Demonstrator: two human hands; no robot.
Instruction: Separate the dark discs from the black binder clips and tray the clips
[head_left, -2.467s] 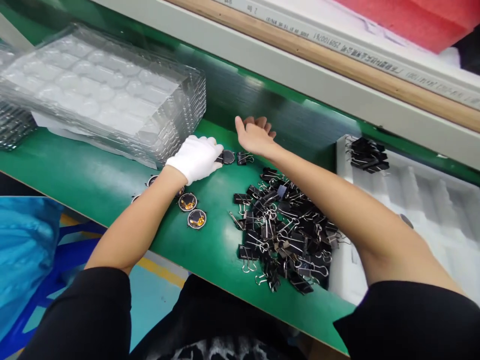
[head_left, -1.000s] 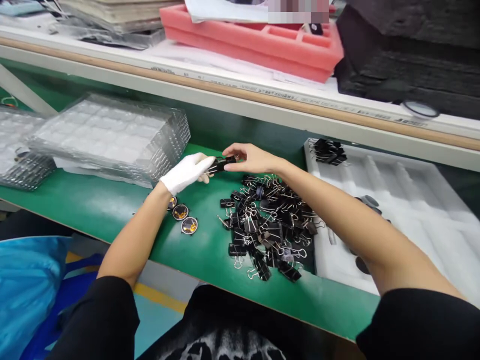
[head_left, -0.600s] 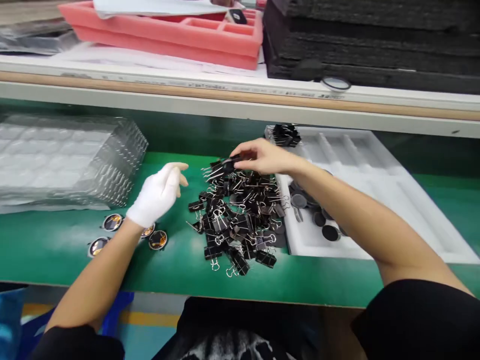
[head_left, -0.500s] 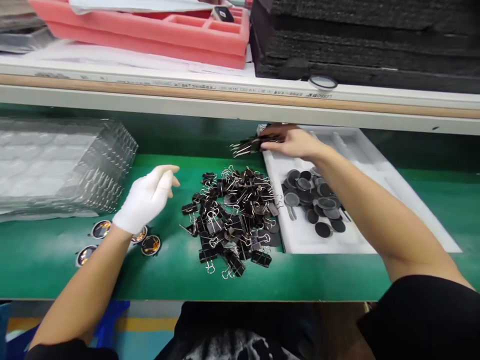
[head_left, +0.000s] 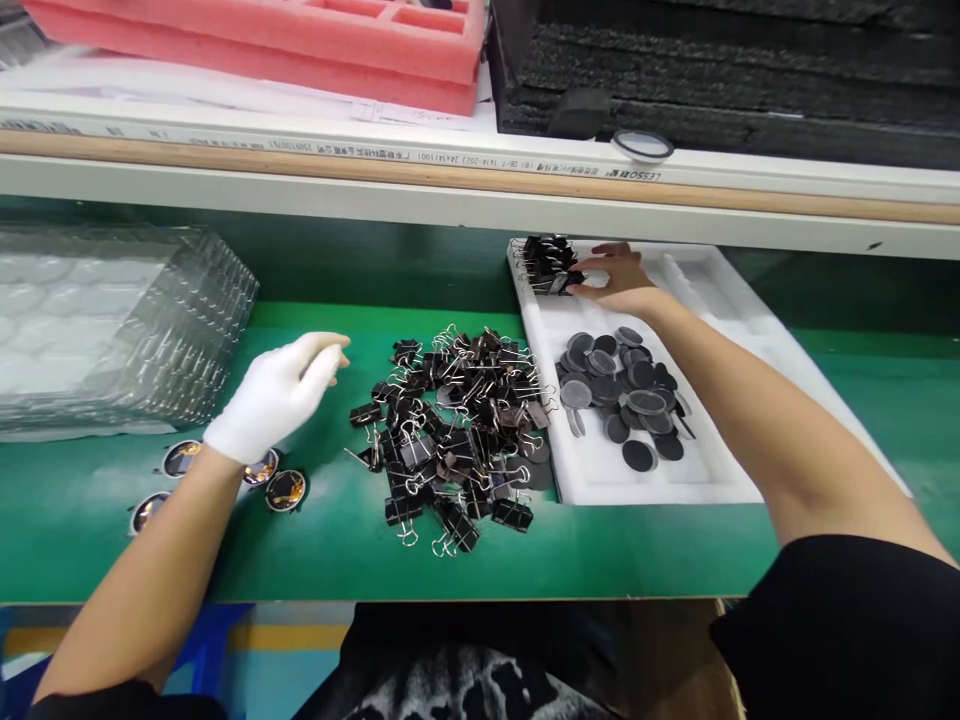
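Note:
My left hand [head_left: 274,400], in a white glove, hovers left of a heap of black binder clips [head_left: 457,440] with silver handles. Its fingers are loosely bent, and I see nothing held. Across the bench, my right hand [head_left: 619,280] is bare and reaches to the back left corner of a white foam tray [head_left: 731,490]. Thumb and forefinger close on the end of a row of binder clips [head_left: 549,262] standing in that corner. Nearer in the same tray lies a pile of dark round discs [head_left: 626,390], below my right wrist.
Several round watch-like parts [head_left: 286,490] lie by my left forearm. Stacked clear plastic trays [head_left: 112,330] stand at the left. A low shelf [head_left: 300,195] crosses above the bench, bearing pink foam [head_left: 337,50], black foam [head_left: 712,80] and a round lens-like ring [head_left: 643,146].
My right hand has brought the bunch of binder clips down into the tray's corner, where they now stand in a row. My left hand keeps about the same pose. The view has shifted slightly.

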